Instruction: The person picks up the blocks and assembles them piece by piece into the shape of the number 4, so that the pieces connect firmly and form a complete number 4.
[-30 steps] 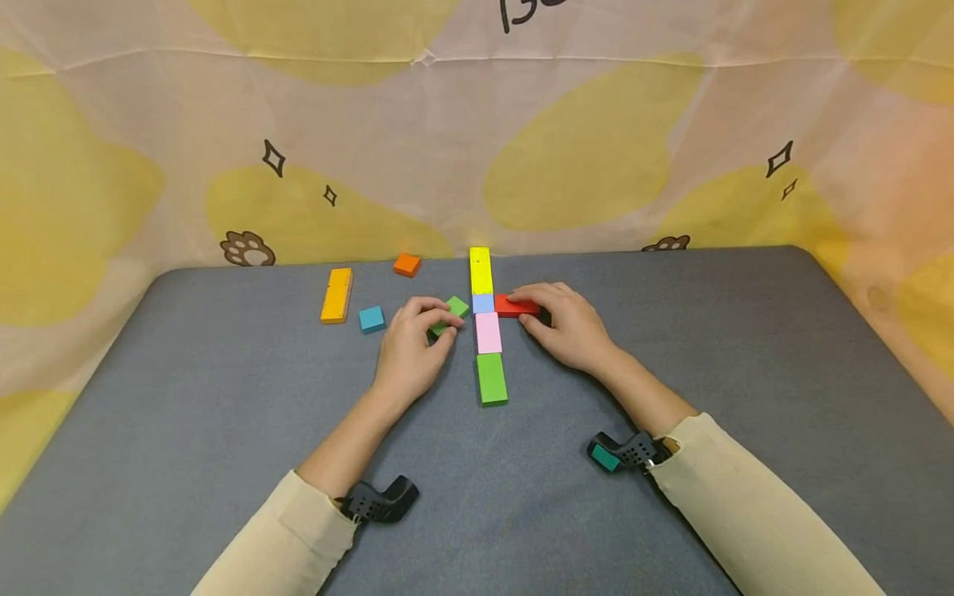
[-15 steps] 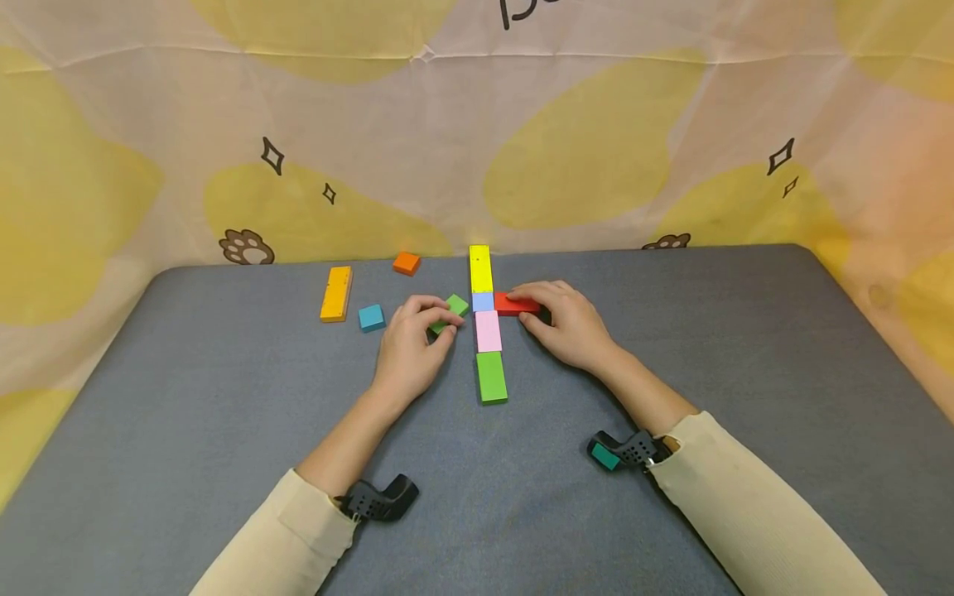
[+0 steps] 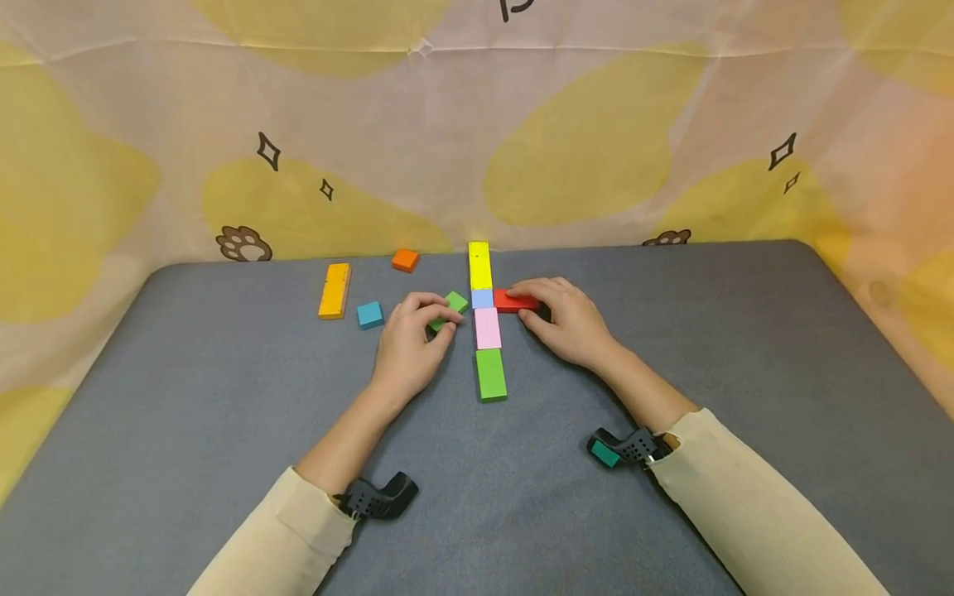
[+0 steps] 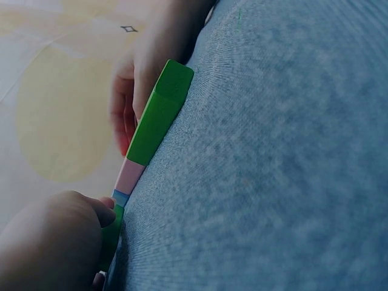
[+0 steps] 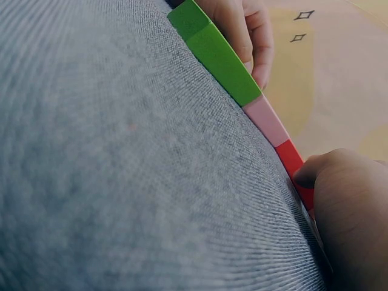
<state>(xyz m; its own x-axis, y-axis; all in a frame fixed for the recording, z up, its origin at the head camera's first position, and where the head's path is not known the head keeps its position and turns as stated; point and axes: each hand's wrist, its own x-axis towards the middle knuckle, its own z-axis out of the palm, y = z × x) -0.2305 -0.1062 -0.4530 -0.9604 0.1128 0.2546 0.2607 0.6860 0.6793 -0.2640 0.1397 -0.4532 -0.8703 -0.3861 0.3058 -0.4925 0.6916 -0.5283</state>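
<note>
In the head view a column of blocks runs from yellow [image 3: 480, 266] at the back through light blue [image 3: 482, 299] and pink [image 3: 488, 329] to green [image 3: 491, 375] at the front. My right hand [image 3: 570, 324] pinches a red block [image 3: 516, 301] between thumb and fingers, its left end against the light blue one. Left of the column, my left hand [image 3: 411, 343] pinches a second green block [image 3: 456, 303], tilted, partly under the fingers and a little apart from the column. The left wrist view shows my left thumb on that green block [image 4: 110, 242].
An orange-yellow block [image 3: 334, 290], a blue block [image 3: 369, 314] and an orange block [image 3: 406, 260] lie on the grey table [image 3: 477, 497] left of the column. A patterned cloth [image 3: 417, 149] hangs behind the table's back edge.
Everything in the head view sits slightly higher in the picture. Both hands keep their places on the red and green blocks, and no block has visibly moved on the table.
</note>
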